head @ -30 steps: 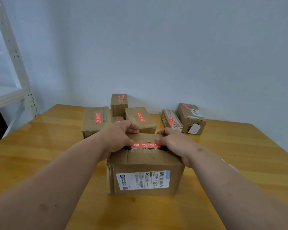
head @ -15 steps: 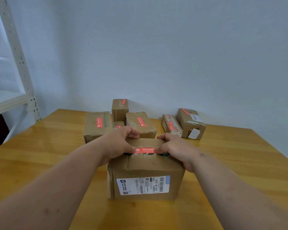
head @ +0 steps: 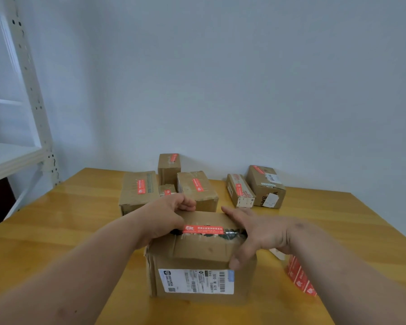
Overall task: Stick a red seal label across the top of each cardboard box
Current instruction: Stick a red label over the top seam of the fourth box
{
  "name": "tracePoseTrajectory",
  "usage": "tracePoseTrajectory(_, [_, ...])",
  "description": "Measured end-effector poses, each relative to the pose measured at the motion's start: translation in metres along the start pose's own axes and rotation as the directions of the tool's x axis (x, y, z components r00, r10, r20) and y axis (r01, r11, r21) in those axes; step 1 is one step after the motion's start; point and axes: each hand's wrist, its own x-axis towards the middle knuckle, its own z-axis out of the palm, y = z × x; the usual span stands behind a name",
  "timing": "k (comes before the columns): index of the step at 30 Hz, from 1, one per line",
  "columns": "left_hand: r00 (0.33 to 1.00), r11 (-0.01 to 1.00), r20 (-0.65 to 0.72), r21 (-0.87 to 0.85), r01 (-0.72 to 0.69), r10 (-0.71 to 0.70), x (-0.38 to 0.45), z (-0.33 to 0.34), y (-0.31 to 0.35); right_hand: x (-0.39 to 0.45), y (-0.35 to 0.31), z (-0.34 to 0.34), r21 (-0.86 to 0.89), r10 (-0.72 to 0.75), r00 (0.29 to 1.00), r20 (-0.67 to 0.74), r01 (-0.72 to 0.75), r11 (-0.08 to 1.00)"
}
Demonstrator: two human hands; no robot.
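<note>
Label [head: 203, 229], glossy red paper, lies flat across the box [head: 197, 261] top seam, its long axis running left to right between my hands. My left hand [head: 167, 219] presses its left end, fingers curled; my right hand [head: 256, 233] is spread, fingers relaxed over the right edge. Dull creased cardboard sits mid-counter [head: 56, 231].

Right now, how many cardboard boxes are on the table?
7. One front box under both hands; behind it a wide left box, a tiny box, a tall box, a middle box; right, a slim box and a corner box. Others may be hidden.
</note>
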Motion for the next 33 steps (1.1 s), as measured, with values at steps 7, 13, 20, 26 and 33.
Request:
tracePoseTrajectory(7, [1.0, 1.0, 0.006, -0.028, 0.012, -0.012, -0.011, -0.005, 0.002, -0.009, -0.005, 0.009, -0.262, 0.018, 1.0, 0.009, -0.015, 0.965])
tracePoseTrajectory(13, [0.996, 0.997, -0.082, -0.073, -0.04, 0.034, -0.023, -0.007, -0.002, -0.015, -0.012, 0.015, -0.138, -0.096, 0.992, -0.084, 0.084, 0.987])
tracePoseTrajectory(20, [0.747, 0.929, -0.66, -0.221, -0.295, 0.081, -0.034, -0.036, 0.024, -0.026, -0.017, 0.001, 0.247, -0.174, 0.927, -0.333, 0.264, 0.933])
tracePoseTrajectory(26, [0.699, 0.935, -0.706, -0.161, -0.317, 0.115, -0.031, -0.035, 0.036, -0.029, -0.023, -0.027, 0.446, 0.0, 0.746, -0.666, 0.398, 0.801])
tracePoseTrajectory(33, [0.84, 0.986, -0.519, 0.043, -0.158, 0.157, 0.01, -0.015, 0.03, 0.003, -0.013, -0.041, 0.408, 0.249, 0.514, -0.821, 0.222, 0.886])
